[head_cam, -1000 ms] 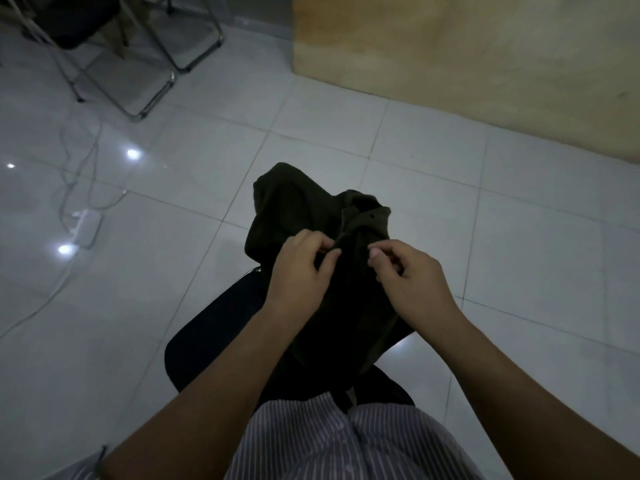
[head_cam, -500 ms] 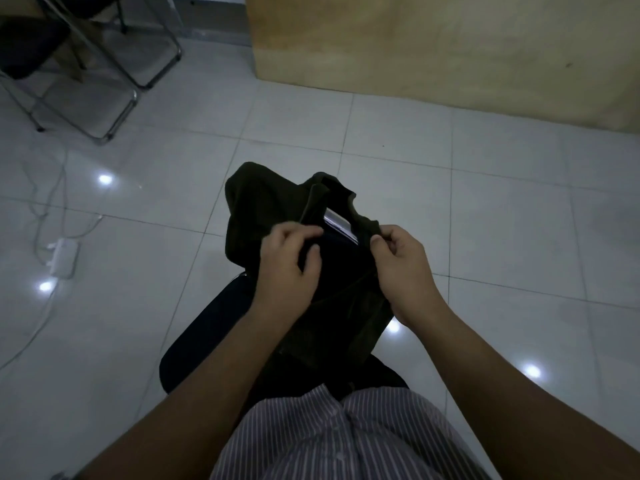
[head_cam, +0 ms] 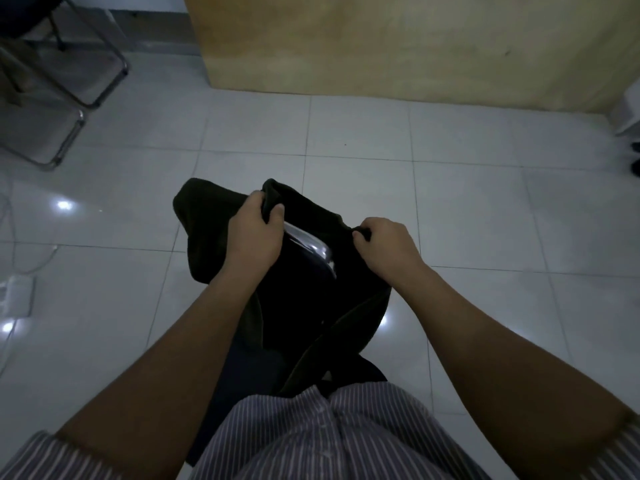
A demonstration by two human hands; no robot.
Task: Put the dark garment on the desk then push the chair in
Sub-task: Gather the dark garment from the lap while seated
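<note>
A dark olive garment (head_cam: 204, 216) hangs over the backrest of a black chair right in front of me. My left hand (head_cam: 254, 230) grips its upper edge at the left. My right hand (head_cam: 386, 245) pinches the same edge further right. Between the hands the garment is pulled apart, and the chair's shiny chrome top bar (head_cam: 311, 245) shows. The chair's dark seat (head_cam: 242, 372) lies below, mostly hidden by my arms and my striped shirt. The desk is a light wooden panel (head_cam: 398, 46) standing across the floor ahead; its top is out of view.
White glossy floor tiles (head_cam: 485, 209) lie between me and the wooden panel. A second chair with a chrome sled frame (head_cam: 86, 98) stands at the far left. A white power strip (head_cam: 15, 294) with cables lies on the floor at the left edge.
My hands have moved apart along the garment's top edge, spreading it wider. More of the chrome bar shows. The view has turned toward the wooden panel.
</note>
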